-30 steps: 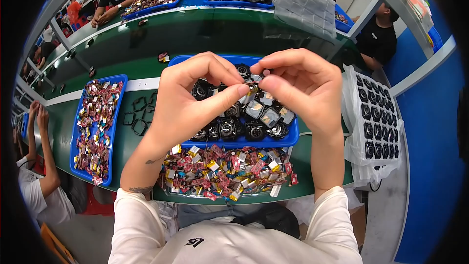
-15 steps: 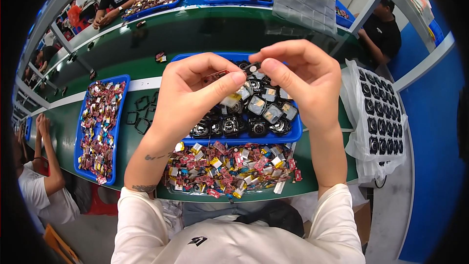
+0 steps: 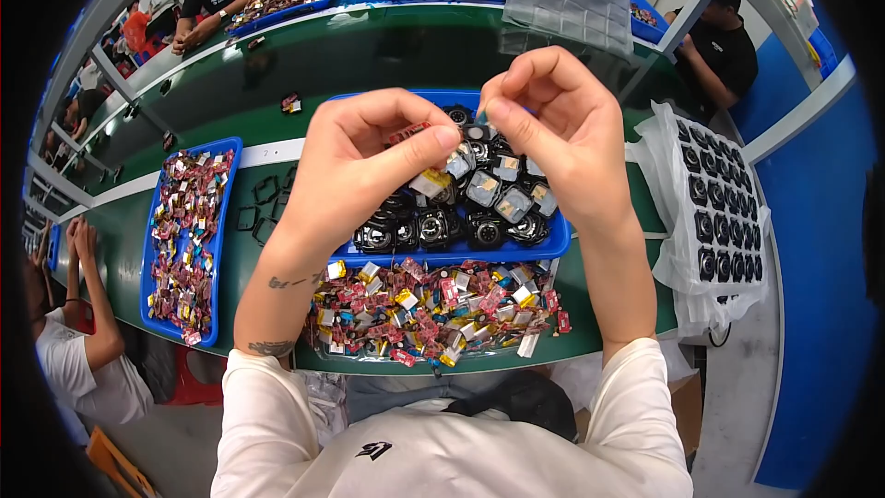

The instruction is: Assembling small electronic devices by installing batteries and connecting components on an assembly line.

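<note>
My left hand [image 3: 355, 166] is raised over a blue tray [image 3: 553, 246] of round black parts and pinches a small red and yellow component [image 3: 417, 135] between thumb and fingers. My right hand [image 3: 553, 124] hovers close beside it, its thumb and forefinger pinched together on something tiny that I cannot make out. Several parts in the tray carry clear film and yellow pieces. Along the table's near edge lies a heap of small red, yellow and white components [image 3: 433, 309].
A second blue tray [image 3: 224, 152] of the same small components lies at the left, with black square frames [image 3: 263, 207] beside it. A plastic tray of black round parts [image 3: 724, 212] stands at the right. Other people work around the green table [image 3: 369, 55].
Both hands have risen and drawn slightly apart above the tray; the left hand now shows the small component at its fingertips.
</note>
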Demonstrator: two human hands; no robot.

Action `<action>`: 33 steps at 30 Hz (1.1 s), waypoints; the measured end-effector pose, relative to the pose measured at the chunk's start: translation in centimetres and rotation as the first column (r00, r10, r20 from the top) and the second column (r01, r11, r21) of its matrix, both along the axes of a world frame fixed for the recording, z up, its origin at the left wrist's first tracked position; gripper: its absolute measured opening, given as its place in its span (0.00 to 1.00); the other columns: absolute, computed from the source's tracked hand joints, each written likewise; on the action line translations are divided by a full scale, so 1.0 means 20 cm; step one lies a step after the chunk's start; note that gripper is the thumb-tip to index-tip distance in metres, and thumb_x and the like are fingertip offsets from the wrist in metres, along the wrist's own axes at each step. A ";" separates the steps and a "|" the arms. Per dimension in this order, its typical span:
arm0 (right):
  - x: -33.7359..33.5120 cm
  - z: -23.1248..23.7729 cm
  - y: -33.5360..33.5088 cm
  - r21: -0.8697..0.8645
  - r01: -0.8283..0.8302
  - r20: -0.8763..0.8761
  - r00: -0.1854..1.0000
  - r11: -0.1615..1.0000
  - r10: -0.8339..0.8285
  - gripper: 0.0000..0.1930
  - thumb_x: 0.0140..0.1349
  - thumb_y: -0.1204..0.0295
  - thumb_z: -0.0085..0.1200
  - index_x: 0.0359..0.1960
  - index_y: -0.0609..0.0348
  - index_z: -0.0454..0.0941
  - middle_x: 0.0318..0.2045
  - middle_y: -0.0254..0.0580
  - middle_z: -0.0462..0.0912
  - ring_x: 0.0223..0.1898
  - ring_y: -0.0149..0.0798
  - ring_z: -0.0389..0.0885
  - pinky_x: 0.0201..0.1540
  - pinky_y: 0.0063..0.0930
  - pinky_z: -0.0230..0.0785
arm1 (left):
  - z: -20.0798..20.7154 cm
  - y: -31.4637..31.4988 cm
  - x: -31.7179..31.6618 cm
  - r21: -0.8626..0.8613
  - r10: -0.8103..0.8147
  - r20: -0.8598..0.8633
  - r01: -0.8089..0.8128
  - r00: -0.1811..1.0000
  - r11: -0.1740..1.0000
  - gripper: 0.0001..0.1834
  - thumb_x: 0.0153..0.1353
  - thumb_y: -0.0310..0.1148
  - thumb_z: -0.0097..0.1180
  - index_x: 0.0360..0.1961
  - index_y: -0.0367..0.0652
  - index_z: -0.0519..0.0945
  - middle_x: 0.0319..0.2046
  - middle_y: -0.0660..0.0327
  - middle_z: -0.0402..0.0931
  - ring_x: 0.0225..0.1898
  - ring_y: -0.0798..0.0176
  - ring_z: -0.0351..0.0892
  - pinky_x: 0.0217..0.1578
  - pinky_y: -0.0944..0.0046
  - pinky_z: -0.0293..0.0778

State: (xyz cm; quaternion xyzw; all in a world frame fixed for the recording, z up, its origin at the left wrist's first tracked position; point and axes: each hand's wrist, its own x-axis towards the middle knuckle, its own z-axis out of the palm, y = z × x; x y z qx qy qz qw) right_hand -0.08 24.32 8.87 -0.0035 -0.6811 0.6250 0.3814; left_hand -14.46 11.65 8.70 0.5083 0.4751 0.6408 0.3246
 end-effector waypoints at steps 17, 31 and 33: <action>-0.17 -0.38 0.20 0.914 -0.012 0.247 0.809 0.405 -0.534 0.10 0.49 0.71 0.60 0.35 0.56 0.81 0.39 0.41 0.78 0.43 0.44 0.74 0.46 0.36 0.70 | 0.07 -0.05 -0.08 0.071 0.011 0.076 -0.017 0.997 0.997 0.07 0.57 0.29 0.60 0.31 0.35 0.80 0.29 0.61 0.78 0.26 0.70 0.79 0.31 0.72 0.74; -0.12 -0.11 0.06 0.016 0.155 0.224 0.962 0.988 -0.154 0.12 0.54 0.79 0.56 0.42 0.66 0.76 0.28 0.39 0.81 0.27 0.24 0.79 0.31 0.15 0.73 | -0.04 0.05 -0.03 -0.005 0.257 -0.157 -0.261 0.954 0.965 0.08 0.54 0.28 0.59 0.28 0.31 0.82 0.49 0.52 0.75 0.23 0.71 0.80 0.25 0.74 0.75; -0.11 -0.10 0.03 0.019 0.177 0.216 0.960 0.984 -0.177 0.12 0.54 0.80 0.56 0.42 0.66 0.76 0.28 0.39 0.81 0.27 0.24 0.79 0.31 0.15 0.73 | -0.06 0.05 -0.03 0.014 0.289 -0.190 -0.292 0.938 0.956 0.08 0.54 0.28 0.59 0.28 0.31 0.82 0.49 0.51 0.75 0.24 0.71 0.80 0.26 0.74 0.75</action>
